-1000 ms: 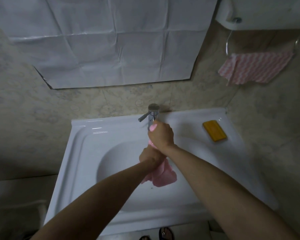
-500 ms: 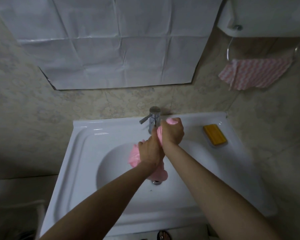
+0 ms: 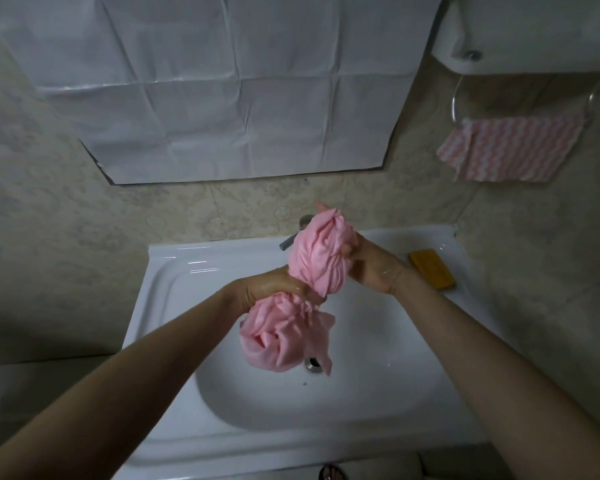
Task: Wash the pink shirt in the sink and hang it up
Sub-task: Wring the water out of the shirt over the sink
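You hold the crumpled pink cotton shirt (image 3: 312,271) over the bowl of the glossy white sink (image 3: 174,268), twisted into a rope between your two hands. Your left hand (image 3: 271,289) has its grip wrapped tight round the narrow waist of the bundle. The loose lower bunch hangs below it, above the round metal drain (image 3: 313,364). Your right hand (image 3: 371,268) has its grip closed on the upper bunch, just in front of the chrome tap (image 3: 293,233).

This looks like wringing. To do it well, turn your fists in opposite directions and hold the shirt low so the water falls inside the bowl. Then shift both grips down to squeeze the hanging part, which looks least wrung. Mind the yellow bar of soap (image 3: 432,273) on the rim near your right wrist.
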